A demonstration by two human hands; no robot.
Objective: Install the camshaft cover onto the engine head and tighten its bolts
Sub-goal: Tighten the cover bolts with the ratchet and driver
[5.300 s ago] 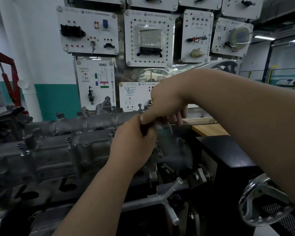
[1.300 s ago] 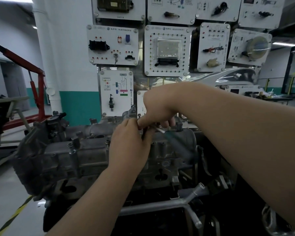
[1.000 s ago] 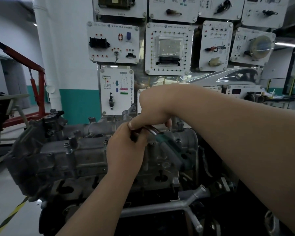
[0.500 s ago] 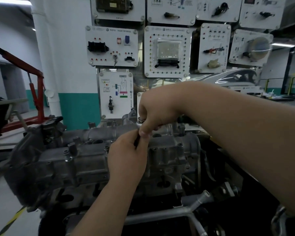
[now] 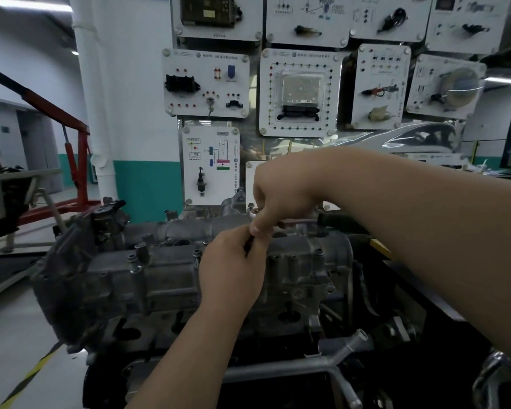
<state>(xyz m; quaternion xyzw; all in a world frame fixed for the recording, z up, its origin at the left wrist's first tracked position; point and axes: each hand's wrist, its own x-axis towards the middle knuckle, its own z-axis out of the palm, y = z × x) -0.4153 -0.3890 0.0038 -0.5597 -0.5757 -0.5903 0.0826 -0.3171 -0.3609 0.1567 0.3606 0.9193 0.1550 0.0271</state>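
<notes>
The grey cast camshaft cover lies on top of the engine head, with bolt heads showing along its edges. My left hand reaches in from below and pinches a short dark tool shaft that stands upright over the cover's middle. Just above it, my right hand grips the head of a ratchet wrench; its metal handle sticks out to the right. The bolt under the tool is hidden by both hands.
White training panels hang on the wall behind the engine. A red engine hoist stands at the left, and a white pipe runs down the wall. Steel stand tubes cross below the engine. Yellow-black tape marks the floor.
The ratchet handle has swung from pointing toward me at the lower right to pointing right, behind my right hand. Both hands stay at the same spot on the cover.
</notes>
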